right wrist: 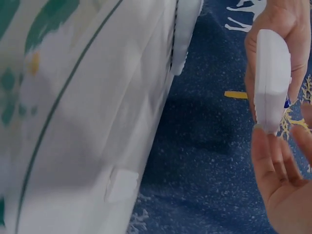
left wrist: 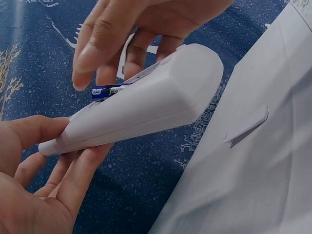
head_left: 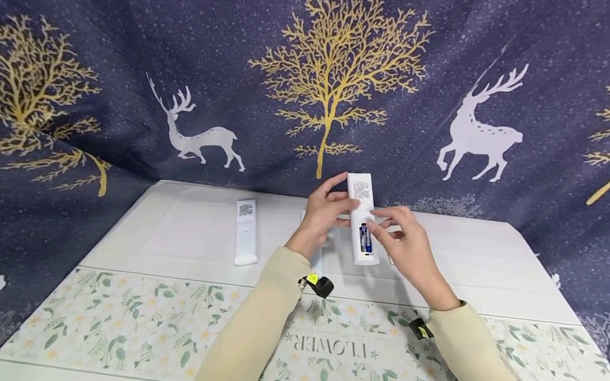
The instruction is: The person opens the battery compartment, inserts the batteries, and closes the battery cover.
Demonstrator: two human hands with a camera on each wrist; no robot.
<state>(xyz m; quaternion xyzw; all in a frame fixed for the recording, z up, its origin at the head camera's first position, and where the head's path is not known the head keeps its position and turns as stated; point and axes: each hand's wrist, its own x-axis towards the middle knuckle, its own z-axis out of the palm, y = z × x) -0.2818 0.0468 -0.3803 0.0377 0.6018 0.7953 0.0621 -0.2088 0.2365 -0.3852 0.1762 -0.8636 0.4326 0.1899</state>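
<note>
left hand (head_left: 324, 211) grasps the remote (head_left: 362, 218) (battery bay open); right hand's (head_left: 401, 236) fingers relaxed.

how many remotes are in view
2: one remote held up in the left hand, battery bay open, and another remote lying face down on the table to its left.

Both hands are raised side by side: left hand (head_left: 324, 209) fingers curled in a grip, right hand (head_left: 404, 239) fingertips pinching.
</note>
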